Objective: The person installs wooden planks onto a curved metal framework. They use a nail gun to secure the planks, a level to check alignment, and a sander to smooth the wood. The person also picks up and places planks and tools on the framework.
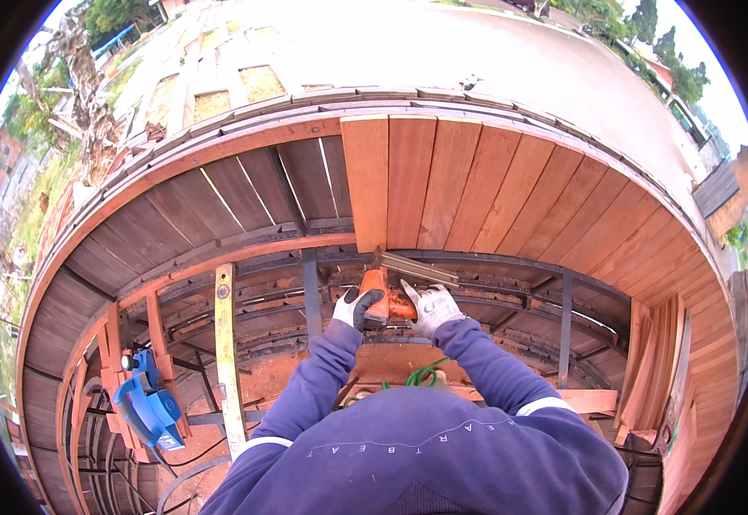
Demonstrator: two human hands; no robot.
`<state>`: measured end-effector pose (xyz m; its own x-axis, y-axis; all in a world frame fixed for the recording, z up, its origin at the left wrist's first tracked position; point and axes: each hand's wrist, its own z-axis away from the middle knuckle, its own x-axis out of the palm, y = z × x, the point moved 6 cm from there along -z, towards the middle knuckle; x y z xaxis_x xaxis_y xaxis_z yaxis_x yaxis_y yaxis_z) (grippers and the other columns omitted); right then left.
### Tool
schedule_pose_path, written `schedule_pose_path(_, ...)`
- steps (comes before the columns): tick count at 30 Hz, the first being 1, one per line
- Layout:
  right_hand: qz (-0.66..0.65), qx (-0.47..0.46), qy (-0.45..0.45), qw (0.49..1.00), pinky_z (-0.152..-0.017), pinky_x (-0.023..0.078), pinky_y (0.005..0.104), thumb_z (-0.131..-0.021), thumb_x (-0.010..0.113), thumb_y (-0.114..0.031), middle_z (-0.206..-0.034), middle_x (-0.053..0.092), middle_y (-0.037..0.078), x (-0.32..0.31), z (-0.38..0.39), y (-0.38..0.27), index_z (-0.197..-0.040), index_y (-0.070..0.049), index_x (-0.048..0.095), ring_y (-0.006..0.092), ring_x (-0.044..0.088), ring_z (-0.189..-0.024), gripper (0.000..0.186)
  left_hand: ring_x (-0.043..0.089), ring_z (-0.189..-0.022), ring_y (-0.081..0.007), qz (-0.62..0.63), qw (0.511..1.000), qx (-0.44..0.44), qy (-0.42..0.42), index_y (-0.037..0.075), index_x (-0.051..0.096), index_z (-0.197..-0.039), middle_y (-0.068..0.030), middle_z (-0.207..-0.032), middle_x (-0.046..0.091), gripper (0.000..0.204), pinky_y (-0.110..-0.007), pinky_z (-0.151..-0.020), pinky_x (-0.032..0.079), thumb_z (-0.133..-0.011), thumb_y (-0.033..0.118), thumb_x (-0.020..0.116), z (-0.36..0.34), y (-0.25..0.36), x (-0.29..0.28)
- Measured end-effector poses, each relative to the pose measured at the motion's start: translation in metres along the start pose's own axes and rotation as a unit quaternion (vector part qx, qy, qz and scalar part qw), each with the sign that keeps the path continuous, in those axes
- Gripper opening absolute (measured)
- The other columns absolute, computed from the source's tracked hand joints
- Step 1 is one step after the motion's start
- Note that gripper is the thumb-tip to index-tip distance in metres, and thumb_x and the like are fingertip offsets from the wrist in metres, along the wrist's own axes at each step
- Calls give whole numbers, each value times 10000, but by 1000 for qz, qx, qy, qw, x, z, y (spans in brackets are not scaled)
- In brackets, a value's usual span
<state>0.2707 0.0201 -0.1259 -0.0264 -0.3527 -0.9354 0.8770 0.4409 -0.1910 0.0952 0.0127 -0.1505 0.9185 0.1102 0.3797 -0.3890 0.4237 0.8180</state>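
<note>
Our left hand (356, 308) and right hand (433, 308) grip a chunky orange power tool (375, 286); likely we're fastening the flat reddish wooden plank (365, 184) ahead; next needs steady aim.

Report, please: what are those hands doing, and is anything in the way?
Left hand gripping orange tool. Right hand against tool's right side, grip unclear. Thin strips just ahead of right hand, planks beyond.
</note>
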Motion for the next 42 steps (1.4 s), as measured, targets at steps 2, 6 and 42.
schedule_pose_path(2, 0, 5, -2, 1000, -1010, 373, 418, -780, 671, -324, -1126, 653, 175, -1, -6, -1, -1507, -81, 253, 308, 608, -1080, 873, 665, -692, -185, 0, 1000, 8, -1, -16, 628, -1053, -87, -870, 666, 366, -311, -595, 550, -791, 202, 761, -7, 0, -4)
schedule_pose_path(6, 0, -4, 32, 999, -988, 387, 422, -770, 682, -314, -1054, 665, 182, -3, -6, -2, -1482, -70, 292, 320, 619, -1037, 847, 663, -702, -178, -41, 998, 57, -3, -4, 668, -955, -70, -833, 637, 221, -307, -595, 568, -832, 177, 699, -7, 2, -7)
schedule_pose_path(42, 83, -28, -18, 996, -975, 389, 413, -820, 598, -233, -1058, 671, 171, -32, -10, -23, -1520, -73, 232, 281, 634, -1005, 806, 692, -698, -227, 54, 992, -95, -69, 25, 597, -1103, -96, -872, 661, 363, -370, -598, 611, -823, 226, 712, -23, 2, -18)
